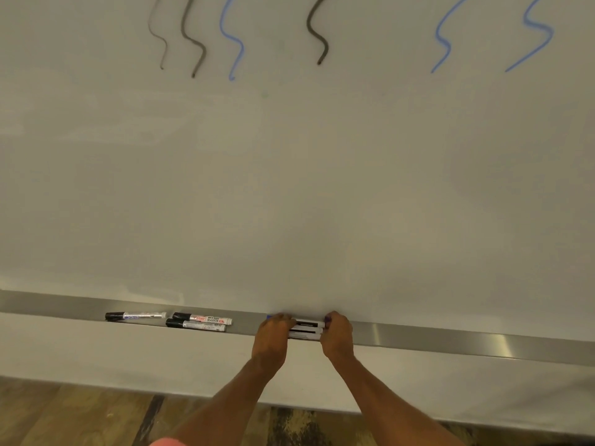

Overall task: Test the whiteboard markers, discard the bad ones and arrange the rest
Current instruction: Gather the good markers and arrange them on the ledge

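On the metal tray (418,338) below the whiteboard (289,188), your left hand (273,333) and right hand (338,333) close on opposite ends of a small bundle of markers (306,329), pressing them into line. Three black-capped markers (193,320) already lie on the tray to your left, well apart from the bundle. Six test squiggles (238,43), grey and blue, show that testing appears complete. What remains, in all likelihood, is the final arrangement. No discarded markers are visible.
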`<action>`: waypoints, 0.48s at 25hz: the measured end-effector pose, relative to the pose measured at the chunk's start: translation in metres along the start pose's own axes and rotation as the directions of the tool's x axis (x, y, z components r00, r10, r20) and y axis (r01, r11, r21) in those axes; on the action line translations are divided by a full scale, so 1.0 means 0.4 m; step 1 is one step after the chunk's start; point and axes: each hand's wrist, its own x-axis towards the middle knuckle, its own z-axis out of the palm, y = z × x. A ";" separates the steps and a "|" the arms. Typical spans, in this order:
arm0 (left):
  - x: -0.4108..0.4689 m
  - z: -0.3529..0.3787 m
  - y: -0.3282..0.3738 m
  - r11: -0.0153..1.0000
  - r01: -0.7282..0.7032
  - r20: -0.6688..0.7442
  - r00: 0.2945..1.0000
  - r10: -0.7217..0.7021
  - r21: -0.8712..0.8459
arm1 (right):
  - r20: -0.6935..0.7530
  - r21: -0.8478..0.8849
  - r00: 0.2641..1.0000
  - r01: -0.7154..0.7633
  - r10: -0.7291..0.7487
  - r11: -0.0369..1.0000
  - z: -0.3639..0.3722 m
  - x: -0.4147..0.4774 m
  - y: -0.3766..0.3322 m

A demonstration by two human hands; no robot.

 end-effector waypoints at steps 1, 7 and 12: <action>-0.002 0.001 -0.005 1.000 -0.007 -0.041 0.999 0.007 -0.008 | -0.031 -0.022 0.999 0.016 -0.017 1.000 0.003 -0.005 -0.003; -0.035 -0.037 -0.051 1.000 0.018 -0.111 0.994 -0.018 -0.002 | -0.042 -0.350 0.959 0.249 -0.281 0.903 0.035 -0.037 -0.068; -0.074 -0.113 -0.154 0.995 0.094 -0.146 0.985 -0.089 0.027 | 0.138 -0.352 0.893 0.448 -0.428 0.822 0.128 -0.055 -0.165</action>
